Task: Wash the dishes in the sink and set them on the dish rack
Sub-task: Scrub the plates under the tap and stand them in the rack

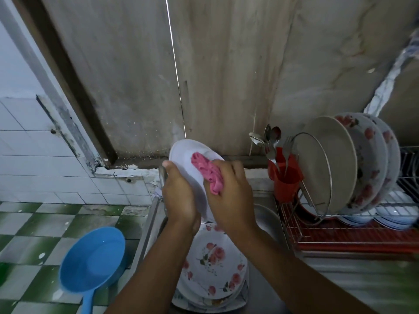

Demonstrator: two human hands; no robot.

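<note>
My left hand point(179, 196) grips the left edge of a plain white plate point(184, 155), held tilted above the sink. My right hand point(229, 196) holds a pink scrubbing cloth point(207, 172) against the plate's face. Below my wrists, a stack of rose-patterned plates point(213, 264) lies in the steel sink point(264, 217). The wire dish rack point(340, 225) stands at the right with several plates upright in it.
A red cutlery holder point(286, 177) with spoons and forks sits at the rack's left end. Small white dishes point(394, 215) lie flat in the rack. A blue plastic dipper point(90, 259) rests at the lower left above a green checkered floor. A wall rises close behind the sink.
</note>
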